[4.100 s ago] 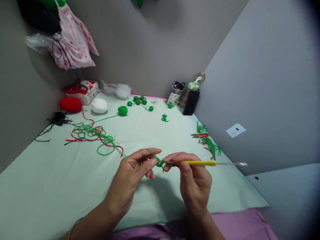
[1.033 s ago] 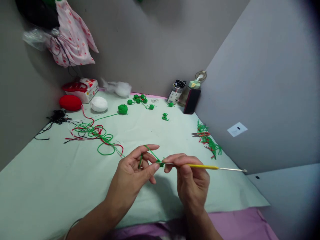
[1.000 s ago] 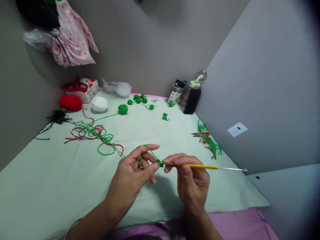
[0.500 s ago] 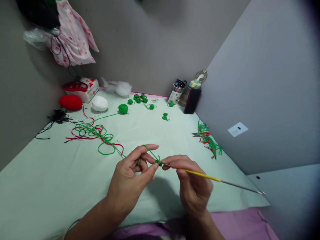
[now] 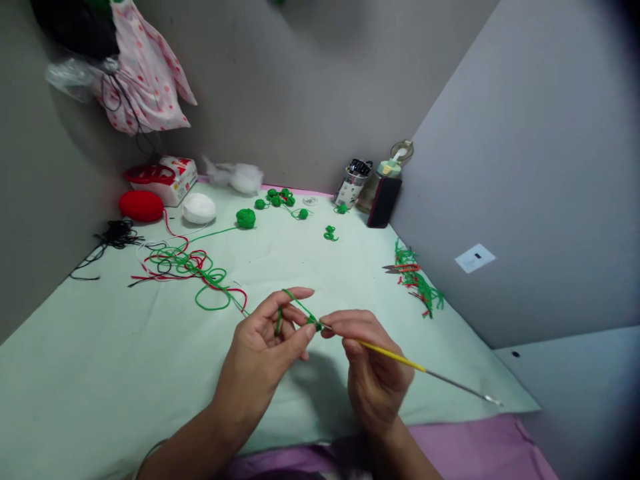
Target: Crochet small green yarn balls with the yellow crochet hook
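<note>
My left hand (image 5: 265, 340) pinches a small green crochet piece (image 5: 313, 321) between thumb and fingers. Green yarn (image 5: 299, 303) runs taut from the piece up over the raised index finger, and a strand also loops round the lower fingers. In my right hand (image 5: 375, 363) is a crochet hook (image 5: 395, 355) with a yellow grip and a metal shaft, its back end pointing down to the right. The hook's front tip meets the green piece, partly hidden by the fingertips. Tangled green, red, white and black yarn (image 5: 193, 263) lies left of the hands.
Red yarn (image 5: 141, 206), white yarn (image 5: 199, 208) and a green ball (image 5: 245, 218) lie behind. Small green pieces (image 5: 280, 197) are near the back wall. Scissors (image 5: 403, 269) rest among yarn scraps (image 5: 425, 290) at right. A phone (image 5: 385, 203) leans on a bottle (image 5: 390, 168) beside a pen cup (image 5: 353, 183).
My right hand has shifted slightly left, toward the left fingers. The hook's back end has swung left and down. My left hand still holds the green piece.
</note>
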Tool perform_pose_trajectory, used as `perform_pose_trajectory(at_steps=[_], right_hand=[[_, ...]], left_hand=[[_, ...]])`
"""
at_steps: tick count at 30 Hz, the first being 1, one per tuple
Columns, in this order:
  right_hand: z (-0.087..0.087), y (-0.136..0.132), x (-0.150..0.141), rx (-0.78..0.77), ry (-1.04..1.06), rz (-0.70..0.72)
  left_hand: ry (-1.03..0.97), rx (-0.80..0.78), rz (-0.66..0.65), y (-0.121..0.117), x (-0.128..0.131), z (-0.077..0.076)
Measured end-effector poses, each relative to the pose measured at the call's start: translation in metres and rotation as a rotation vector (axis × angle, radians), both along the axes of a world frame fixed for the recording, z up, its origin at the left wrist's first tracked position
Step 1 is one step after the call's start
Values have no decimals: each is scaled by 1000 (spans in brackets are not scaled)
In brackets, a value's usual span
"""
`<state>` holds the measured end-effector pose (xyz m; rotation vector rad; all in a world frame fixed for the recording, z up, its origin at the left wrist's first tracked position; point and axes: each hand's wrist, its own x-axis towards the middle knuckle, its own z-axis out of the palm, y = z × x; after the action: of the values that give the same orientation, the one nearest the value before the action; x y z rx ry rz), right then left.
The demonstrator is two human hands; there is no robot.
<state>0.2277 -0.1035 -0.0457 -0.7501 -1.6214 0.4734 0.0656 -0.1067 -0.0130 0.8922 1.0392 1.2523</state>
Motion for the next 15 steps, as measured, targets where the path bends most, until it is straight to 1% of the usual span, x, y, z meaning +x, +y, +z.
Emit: perform_pose_trajectory(at_steps=[2,4,5,6,7,9,12,15], right_hand=[[-5,-3,2,105,-167,-109],[-8,-5,3,241,-341,-171],[-9,-5,4,278,-371,-178],[-9,-5,4,283,-349,-169],[-7,-4,3,250,-290,-149],[-3,-2,2,131,-140,-88],[5,0,2,-11,38,1],[10,3,3,-139,200,44]], left_hand=[[-37,-6,22,-1,1,-1],[-109,-22,-11,-2,2,-1],[-161,-49,-54,-2,2,0],[-219,-86,-105,-2,2,1],[-277,-129,-152,-1,1,2],[-368,-197,-214,0,0,5],[-396,-197,-182,3,-3,6],[-312,-148,-133,4,-6,4]])
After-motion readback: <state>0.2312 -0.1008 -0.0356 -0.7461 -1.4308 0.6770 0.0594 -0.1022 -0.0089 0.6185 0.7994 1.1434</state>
